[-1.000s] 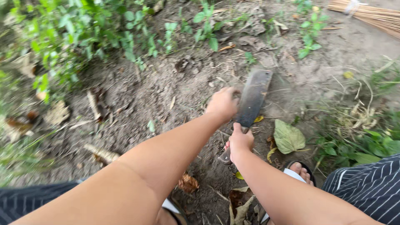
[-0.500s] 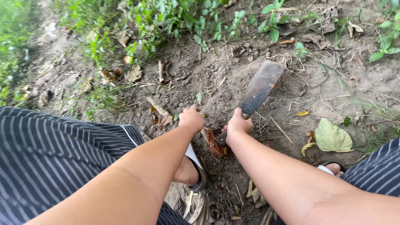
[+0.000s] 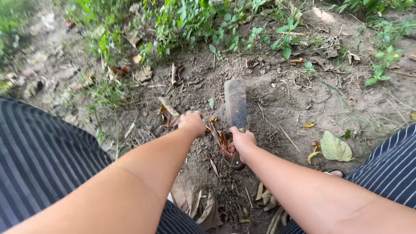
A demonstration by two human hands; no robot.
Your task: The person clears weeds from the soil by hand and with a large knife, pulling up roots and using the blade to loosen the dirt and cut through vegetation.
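Note:
My right hand (image 3: 242, 141) grips the handle of a big dark chopping knife (image 3: 236, 104). Its broad rusty blade points away from me over bare soil. My left hand (image 3: 193, 123) is a closed fist low over the ground, just left of the knife handle. I cannot tell whether it holds anything. A brown dry leaf (image 3: 224, 145) lies between the two hands. Another dry leaf (image 3: 168, 115) lies just left of my left hand.
Green weeds (image 3: 195, 21) grow along the far edge of the dirt patch. A large pale green leaf (image 3: 334, 147) lies at the right. My striped trouser legs (image 3: 39, 160) frame both sides, with a sandalled toe (image 3: 336, 173) at the right. Dry leaves litter the near ground.
The knife blade has swung left, from pointing far right to pointing straight away. My left hand has drawn back from beside the blade to the ground near my knee. The view shifted left.

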